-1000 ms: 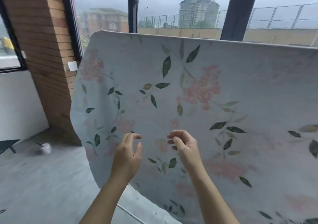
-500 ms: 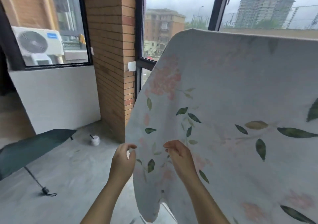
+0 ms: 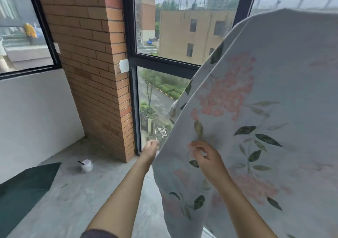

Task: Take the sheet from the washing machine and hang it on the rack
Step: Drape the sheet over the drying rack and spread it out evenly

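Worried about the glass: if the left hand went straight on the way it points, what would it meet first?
Probably the lower window pane beside the brick pillar; nothing shows between, though depth is unclear.

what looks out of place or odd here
A white cup with a straw stands on the floor by the brick pillar, and what looks like a dark green umbrella lies at lower left. The sheet hangs askew: a back layer sticks out past its left edge.

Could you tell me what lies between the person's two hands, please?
In the head view, only a strip of the sheet, along its left edge, spans from the left hand to the right hand, which pinches the fabric.
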### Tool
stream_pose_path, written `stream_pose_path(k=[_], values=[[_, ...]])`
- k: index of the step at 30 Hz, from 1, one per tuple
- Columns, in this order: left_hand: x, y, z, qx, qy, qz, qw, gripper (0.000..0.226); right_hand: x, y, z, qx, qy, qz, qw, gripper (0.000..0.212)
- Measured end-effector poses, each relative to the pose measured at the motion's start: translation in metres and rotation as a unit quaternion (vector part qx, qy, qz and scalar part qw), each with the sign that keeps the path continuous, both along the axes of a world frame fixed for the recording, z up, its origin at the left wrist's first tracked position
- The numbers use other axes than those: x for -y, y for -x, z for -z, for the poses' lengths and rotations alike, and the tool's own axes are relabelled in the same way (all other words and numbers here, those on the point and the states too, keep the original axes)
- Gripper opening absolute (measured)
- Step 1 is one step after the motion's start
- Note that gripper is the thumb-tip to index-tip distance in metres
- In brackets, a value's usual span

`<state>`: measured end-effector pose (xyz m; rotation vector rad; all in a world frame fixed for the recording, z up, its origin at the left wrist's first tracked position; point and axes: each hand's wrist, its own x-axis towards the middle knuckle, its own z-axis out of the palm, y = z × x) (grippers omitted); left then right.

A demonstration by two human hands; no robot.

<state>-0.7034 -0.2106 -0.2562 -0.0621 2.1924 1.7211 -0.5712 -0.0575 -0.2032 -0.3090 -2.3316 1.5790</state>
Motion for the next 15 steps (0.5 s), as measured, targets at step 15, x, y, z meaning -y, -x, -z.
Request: stream_pose_path(k=[15], values=[[-0.005, 0.068, 0.013, 0.166, -0.201, 0.323, 0.910, 0.038, 0.054, 0.028, 0.002, 0.041, -0.029, 0.160, 0.986, 0.033]])
